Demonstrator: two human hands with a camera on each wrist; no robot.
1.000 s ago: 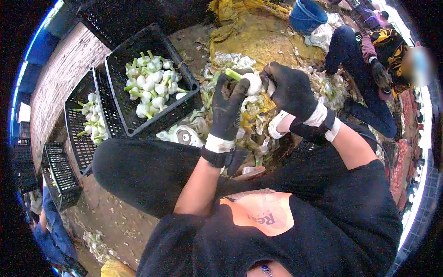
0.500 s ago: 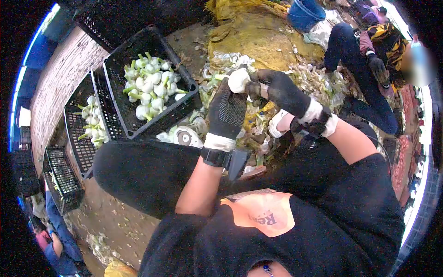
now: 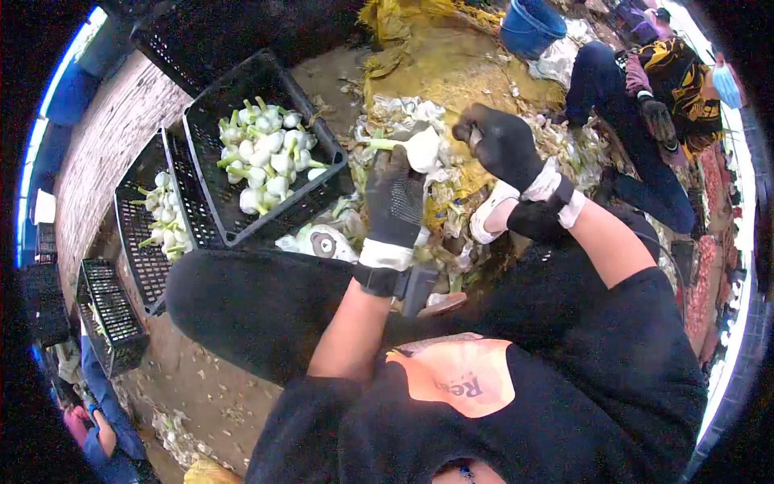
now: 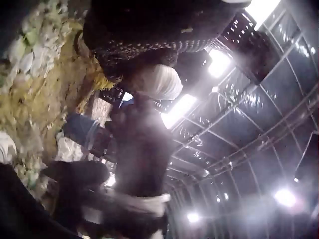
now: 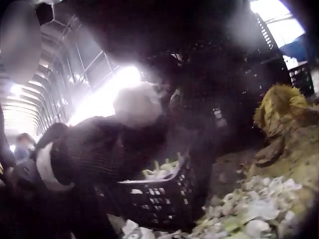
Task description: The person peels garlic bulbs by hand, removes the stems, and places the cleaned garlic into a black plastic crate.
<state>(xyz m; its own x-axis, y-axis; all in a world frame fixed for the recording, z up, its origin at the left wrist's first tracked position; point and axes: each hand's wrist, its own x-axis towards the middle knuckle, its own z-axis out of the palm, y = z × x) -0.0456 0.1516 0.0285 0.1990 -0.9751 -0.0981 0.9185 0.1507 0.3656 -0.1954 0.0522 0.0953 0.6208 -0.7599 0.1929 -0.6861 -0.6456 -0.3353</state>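
My left hand (image 3: pixel 395 198), in a dark glove with a dotted palm, holds a white garlic bulb (image 3: pixel 423 152) by its lower side. The bulb's green stem (image 3: pixel 379 143) points left. In the left wrist view the bulb (image 4: pixel 162 82) shows pale and blurred beside the dark glove. My right hand (image 3: pixel 506 145), gloved too, is just right of the bulb and apart from it. Its fingers are curled round a small greyish thing, mostly hidden, whose kind I cannot tell. The right wrist view shows the bulb (image 5: pixel 137 104) blurred against bright light.
A black crate (image 3: pixel 234 234) of garlic bulbs (image 3: pixel 266 153) stands at left, beside another crate (image 3: pixel 141 258) with more bulbs. Peelings (image 3: pixel 403 113) litter the ground around a yellow sack (image 3: pixel 435 64). A blue bucket (image 3: pixel 532 28) stands behind; another person (image 3: pixel 669 89) sits at right.
My right hand touched the bulb half a second ago and has since moved up and right, away from it. The left hand still holds the bulb, now with its stem side turned more into view.
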